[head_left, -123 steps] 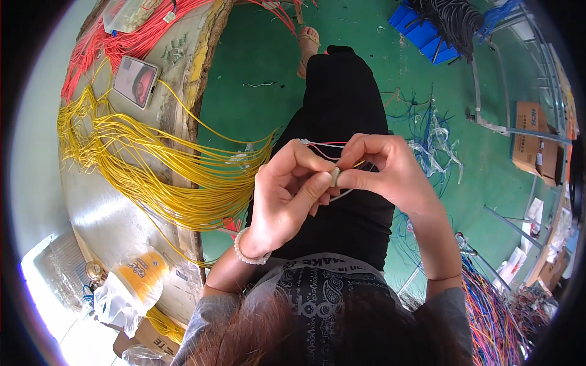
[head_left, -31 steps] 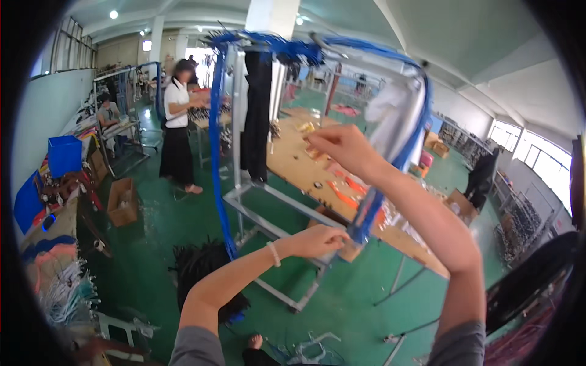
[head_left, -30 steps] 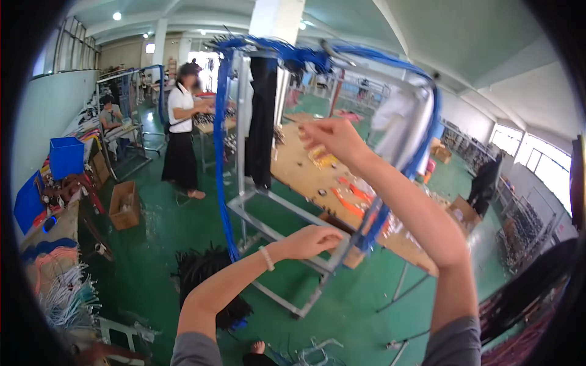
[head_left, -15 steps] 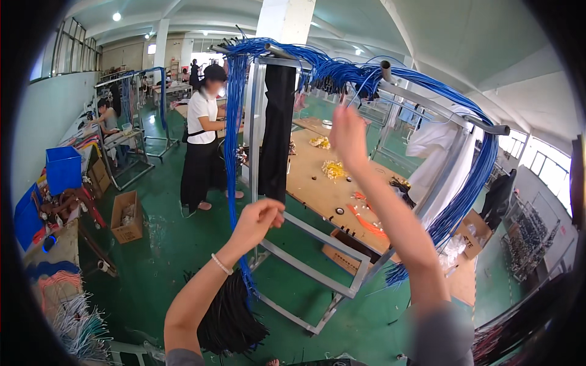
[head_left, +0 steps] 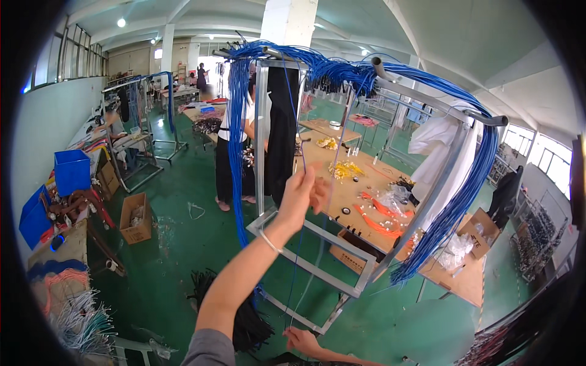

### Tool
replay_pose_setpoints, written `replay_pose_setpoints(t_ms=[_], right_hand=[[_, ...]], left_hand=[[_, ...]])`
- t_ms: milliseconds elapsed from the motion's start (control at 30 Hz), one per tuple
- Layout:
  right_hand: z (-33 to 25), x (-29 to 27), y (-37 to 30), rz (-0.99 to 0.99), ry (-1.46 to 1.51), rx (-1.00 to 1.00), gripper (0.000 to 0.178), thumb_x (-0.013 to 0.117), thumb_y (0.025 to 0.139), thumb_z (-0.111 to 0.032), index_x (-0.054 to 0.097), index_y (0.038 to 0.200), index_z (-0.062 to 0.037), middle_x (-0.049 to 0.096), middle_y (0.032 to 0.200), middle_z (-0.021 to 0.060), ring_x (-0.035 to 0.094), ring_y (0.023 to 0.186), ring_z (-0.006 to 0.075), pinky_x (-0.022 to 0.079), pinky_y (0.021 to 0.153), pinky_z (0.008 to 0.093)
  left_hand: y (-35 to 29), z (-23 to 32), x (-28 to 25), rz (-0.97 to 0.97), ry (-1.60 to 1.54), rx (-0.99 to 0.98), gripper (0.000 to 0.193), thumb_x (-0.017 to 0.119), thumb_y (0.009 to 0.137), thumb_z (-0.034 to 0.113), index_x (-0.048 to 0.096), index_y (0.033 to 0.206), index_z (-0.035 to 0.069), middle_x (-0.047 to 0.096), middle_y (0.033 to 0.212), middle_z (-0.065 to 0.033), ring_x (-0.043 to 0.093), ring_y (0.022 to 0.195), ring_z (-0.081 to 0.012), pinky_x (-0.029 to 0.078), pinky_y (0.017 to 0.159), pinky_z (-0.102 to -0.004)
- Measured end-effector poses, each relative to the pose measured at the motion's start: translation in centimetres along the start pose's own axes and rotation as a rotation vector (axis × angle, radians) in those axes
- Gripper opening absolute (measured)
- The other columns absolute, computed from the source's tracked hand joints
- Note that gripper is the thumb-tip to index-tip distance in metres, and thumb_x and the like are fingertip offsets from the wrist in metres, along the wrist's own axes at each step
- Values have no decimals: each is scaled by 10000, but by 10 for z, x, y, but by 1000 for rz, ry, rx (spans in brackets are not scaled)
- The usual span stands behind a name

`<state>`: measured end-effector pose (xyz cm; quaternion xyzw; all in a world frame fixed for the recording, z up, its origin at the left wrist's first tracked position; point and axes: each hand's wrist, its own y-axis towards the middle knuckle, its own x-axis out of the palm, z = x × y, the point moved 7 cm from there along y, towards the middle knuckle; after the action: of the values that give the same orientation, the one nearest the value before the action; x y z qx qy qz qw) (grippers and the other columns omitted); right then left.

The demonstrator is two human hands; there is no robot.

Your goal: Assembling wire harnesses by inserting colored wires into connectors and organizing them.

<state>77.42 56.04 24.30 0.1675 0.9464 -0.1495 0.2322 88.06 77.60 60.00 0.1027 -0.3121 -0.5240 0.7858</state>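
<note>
A thin blue wire (head_left: 296, 268) runs down in front of the metal rack. My left hand (head_left: 299, 198), with a bracelet at its wrist, is closed around its upper part, in front of the rack's middle. Low down near the bottom bar, my right hand (head_left: 302, 340) pinches the lower part of the wire. More blue wires (head_left: 237, 158) lie over the top of the grey metal rack (head_left: 329, 243) and hang in a thick bundle on its left. Another bundle (head_left: 467, 195) droops down the right side.
Behind the rack stands a wooden table (head_left: 317, 161) with yellow connectors (head_left: 347, 171) and orange wires (head_left: 378, 222). A person (head_left: 224, 152) is partly hidden behind the blue wires. Black wires (head_left: 235, 323) hang low at left. A cardboard box (head_left: 135, 218) sits on the green floor.
My right hand has come down from the rack's top to near its bottom bar. My left hand has moved up and right, onto the wire. The person behind stands farther right.
</note>
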Motion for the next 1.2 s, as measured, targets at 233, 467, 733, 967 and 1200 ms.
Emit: replay_pose_setpoints(t_ms=[233,467,733,967,1200], right_hand=[[-7,-28,-46,249,130,-344,253,548,929,-205,643,1138,-98,700,883,75,664,788,166,511,707,308],[32,-21,-154,-111,9,-126,527,645,875,-203,465,1321,14,518,1321,165,500,1212,233,372,1039,356],[-170,-59,-99,-407,1041,-146,928,554,880,-547,20,1493,-100,219,1489,226,363,1301,411,404,993,532],[-190,-25,-163,-308,927,-316,708,414,934,-574,323,1399,-48,534,1244,175,549,1125,297,441,933,450],[-151,-17,-218,-31,921,-443,312,434,1010,-286,550,1066,-2,314,567,-51,301,467,63,290,439,234]], left_hand=[[-144,-75,32,195,326,-12,359,350,1031,307,591,1078,45,621,648,-30,366,487,-24,293,459,-194],[-416,-134,66,459,650,-171,263,415,1001,205,566,872,33,478,584,-36,455,507,-136,355,497,-291],[-590,-102,163,577,1043,-282,254,420,992,185,525,853,1,541,609,-108,555,513,-233,404,493,-340],[-671,-62,187,663,1100,-385,225,450,980,209,557,894,31,584,661,-105,588,562,-275,435,525,-367],[-742,-56,206,576,1075,-470,204,582,907,188,590,1083,83,588,662,-89,617,577,-225,454,531,-326]])
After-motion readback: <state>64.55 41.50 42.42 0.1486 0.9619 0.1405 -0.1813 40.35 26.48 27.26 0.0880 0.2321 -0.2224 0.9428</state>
